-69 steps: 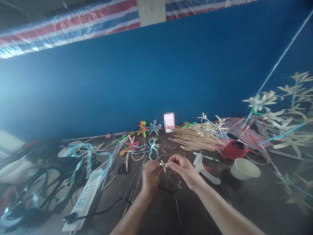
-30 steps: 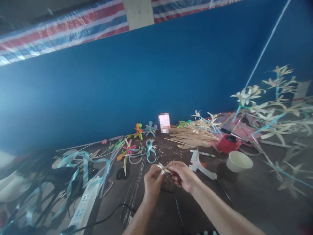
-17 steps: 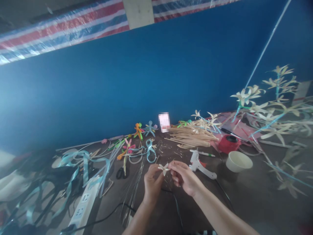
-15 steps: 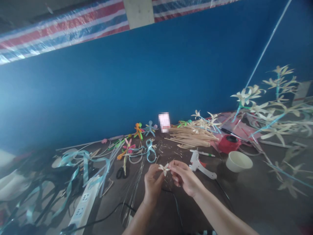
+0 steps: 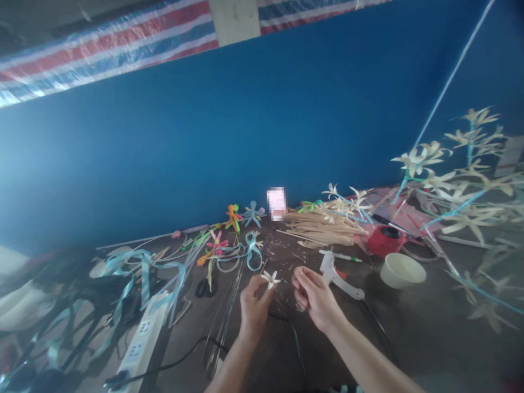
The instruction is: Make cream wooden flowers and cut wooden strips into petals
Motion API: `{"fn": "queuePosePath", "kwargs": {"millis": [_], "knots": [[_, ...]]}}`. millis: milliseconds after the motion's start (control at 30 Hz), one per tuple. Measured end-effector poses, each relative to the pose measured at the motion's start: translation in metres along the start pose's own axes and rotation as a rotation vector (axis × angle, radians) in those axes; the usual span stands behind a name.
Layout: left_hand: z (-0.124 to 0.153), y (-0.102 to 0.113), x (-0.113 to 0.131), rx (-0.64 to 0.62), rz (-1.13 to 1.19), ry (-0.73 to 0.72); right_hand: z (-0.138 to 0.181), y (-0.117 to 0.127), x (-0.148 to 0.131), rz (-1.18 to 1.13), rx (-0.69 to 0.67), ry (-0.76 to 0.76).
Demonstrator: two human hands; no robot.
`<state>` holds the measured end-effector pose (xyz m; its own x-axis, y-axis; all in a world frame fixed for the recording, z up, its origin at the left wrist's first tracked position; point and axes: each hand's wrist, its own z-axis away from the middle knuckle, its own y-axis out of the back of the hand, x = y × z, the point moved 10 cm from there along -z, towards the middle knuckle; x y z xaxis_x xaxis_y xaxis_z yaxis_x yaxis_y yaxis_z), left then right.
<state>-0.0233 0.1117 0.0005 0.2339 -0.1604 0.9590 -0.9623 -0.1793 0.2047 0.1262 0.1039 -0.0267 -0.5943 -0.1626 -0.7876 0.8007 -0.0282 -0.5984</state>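
My left hand point(image 5: 252, 305) pinches a small cream straw flower point(image 5: 271, 279) by its base and holds it up over the dark table point(image 5: 409, 327). My right hand point(image 5: 314, 295) hovers a little to the right of the flower, apart from it, with its fingers curled loosely together and nothing visible in them. A white glue gun point(image 5: 336, 273) lies just right of that hand.
A heap of straw strips point(image 5: 323, 229) lies at the back, beside a red tape roll point(image 5: 385, 240) and a cream bowl point(image 5: 402, 270). Left are blue ribbons point(image 5: 143, 267), scissors point(image 5: 203, 286) and a white power strip point(image 5: 141, 338). Straw flower branches point(image 5: 458, 185) rise at right.
My right hand has let go of the flower and drawn a little to the right. The left hand keeps holding the flower, now raised slightly.
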Motion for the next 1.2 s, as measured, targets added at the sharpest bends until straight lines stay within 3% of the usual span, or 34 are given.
{"fn": "queuePosePath", "kwargs": {"millis": [133,267,500,633,700,767,900,967,1033,1100,1200], "knots": [[0.002,-0.009,-0.021,-0.070,0.125,0.176,-0.001,0.011,0.015,0.270,0.015,-0.015],[0.006,-0.018,-0.035,-0.076,0.317,0.282,-0.001,0.008,0.006,0.647,0.023,0.161],[0.014,-0.030,-0.037,-0.136,0.436,0.309,0.006,-0.013,-0.003,0.827,-0.046,0.251],[0.017,-0.035,-0.025,-0.331,0.219,0.212,0.010,-0.015,-0.006,0.794,-0.086,0.270],[0.016,-0.037,-0.019,-0.471,0.058,0.152,0.012,-0.008,-0.008,0.759,-0.059,0.274],[0.005,-0.030,-0.013,-0.532,-0.116,0.086,0.014,0.005,-0.008,0.714,-0.004,0.244],[-0.051,-0.006,0.001,-0.459,-0.519,-0.097,0.018,0.030,0.004,0.636,0.058,0.142],[-0.085,0.004,0.001,-0.357,-0.710,-0.123,0.022,0.037,0.010,0.620,0.075,0.113],[-0.111,0.007,-0.005,-0.291,-0.905,-0.127,0.025,0.041,0.014,0.611,0.088,0.094],[-0.126,0.003,-0.020,-0.308,-1.053,-0.083,0.029,0.045,0.017,0.607,0.100,0.072],[-0.134,0.002,-0.037,-0.315,-1.096,-0.008,0.035,0.052,0.019,0.607,0.119,0.042]]}}
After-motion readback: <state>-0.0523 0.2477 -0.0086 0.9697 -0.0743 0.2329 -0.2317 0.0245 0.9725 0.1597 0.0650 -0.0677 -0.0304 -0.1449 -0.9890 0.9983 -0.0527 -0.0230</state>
